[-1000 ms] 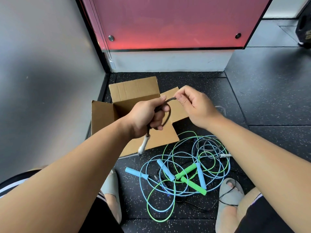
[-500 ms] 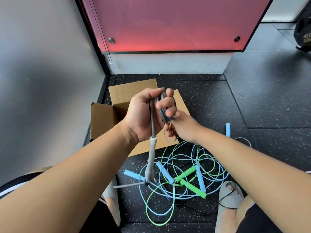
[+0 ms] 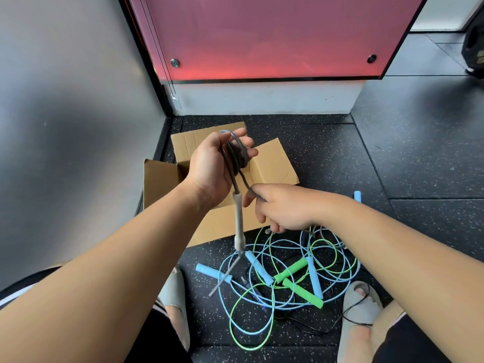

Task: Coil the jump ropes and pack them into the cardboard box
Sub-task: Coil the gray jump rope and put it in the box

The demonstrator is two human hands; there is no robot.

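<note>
We have the grey jump rope [image 3: 237, 158] partly coiled. Our left hand [image 3: 213, 169] has its fingers curled loosely round several loops of it, raised over the open cardboard box [image 3: 272, 163], which sits on the floor [image 3: 392, 166] close to the far left corner by the wall. Our right hand [image 3: 282, 209] pinches the free length just below the coil, its fingers bent around the cord. One grey handle [image 3: 238, 221] hangs straight down from the left hand, and its lower end is right above the pile of blue and green ropes [image 3: 290, 269] spread on the floor toward the near edge, between our feet. We think the main risk is that hanging handle: as we wind, it could swing and catch in the loose pile, dragging other ropes up with it. The loops could also slide off our left fingers, since the hold looks slack. We cannot tell where the grey rope's tail runs under the right hand, so it could be threaded through the pile.
</note>
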